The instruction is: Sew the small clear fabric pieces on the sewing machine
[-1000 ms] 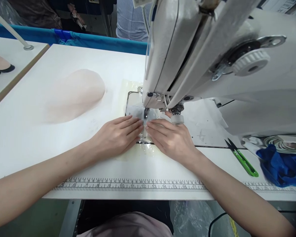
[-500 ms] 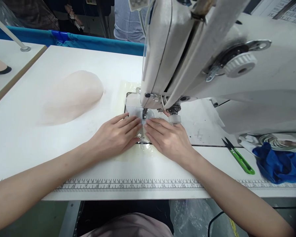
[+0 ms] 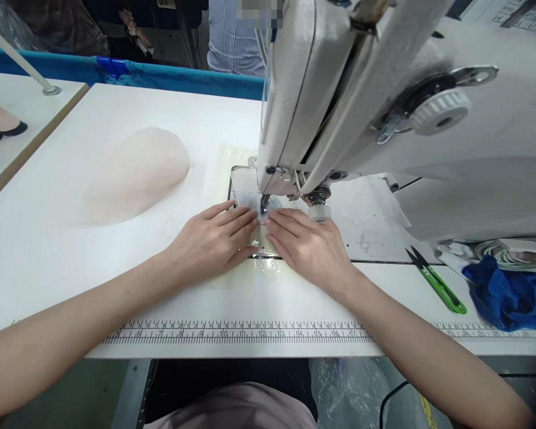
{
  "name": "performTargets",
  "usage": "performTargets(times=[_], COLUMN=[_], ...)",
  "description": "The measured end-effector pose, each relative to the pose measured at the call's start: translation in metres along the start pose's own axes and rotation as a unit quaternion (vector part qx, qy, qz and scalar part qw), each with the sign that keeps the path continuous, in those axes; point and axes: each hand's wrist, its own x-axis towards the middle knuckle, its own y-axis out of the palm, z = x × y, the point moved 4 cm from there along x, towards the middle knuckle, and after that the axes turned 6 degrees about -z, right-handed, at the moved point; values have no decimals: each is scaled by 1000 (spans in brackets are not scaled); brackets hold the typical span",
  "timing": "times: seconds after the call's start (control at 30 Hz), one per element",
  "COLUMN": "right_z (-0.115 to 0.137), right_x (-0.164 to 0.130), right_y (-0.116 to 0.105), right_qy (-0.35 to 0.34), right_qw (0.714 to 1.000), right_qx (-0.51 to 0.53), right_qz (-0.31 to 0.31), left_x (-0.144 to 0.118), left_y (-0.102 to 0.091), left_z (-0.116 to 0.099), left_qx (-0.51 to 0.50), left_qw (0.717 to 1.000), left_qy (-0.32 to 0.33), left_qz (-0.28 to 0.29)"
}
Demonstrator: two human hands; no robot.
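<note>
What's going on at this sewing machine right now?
A person has the left hand and right hand laid nearly flat, fingers pointing inward, just in front of the presser foot of the sewing machine. Any material under them is hard to make out. A pale rounded piece lies to the left; green snips and a blue cloth lie to the right.

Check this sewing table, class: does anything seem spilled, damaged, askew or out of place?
Nothing clearly spilled or damaged shows. The untidiest spot is at the picture's right: a blue cloth lies in a crumpled heap beside green snips, which lie with their tips apart.
</note>
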Motion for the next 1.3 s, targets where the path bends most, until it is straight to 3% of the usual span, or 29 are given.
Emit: performTargets(times=[0.3,0.57,0.83,1.0,1.17,1.23,1.3], right_z=[-6,-11,-18,-20,-19,-18,-17], right_x=[1,0,-1,1,0,0,-1], right_y=[7,5,0,-5,-9,-10,-11], right_qy=[27,30,55,48,32,28,35], right_qw=[999,999,998,999,999,999,999], right_qx=[-1,-29,-6,-20,-21,-14,-1], right_qz=[30,20,22,7,-20,-28,-36], left_x=[4,4,5,7,2,1,1], left_y=[8,13,13,2,-19,-26,-26], left_z=[10,14,25,12,-19,-14,2], left_qx=[-33,-38,-23,63,-100,-123,-74], left_qw=[999,998,994,996,988,986,994], left_qy=[-39,-50,-108,-53,117,87,-25], left_qz=[6,18,20,22,-30,-70,-75])
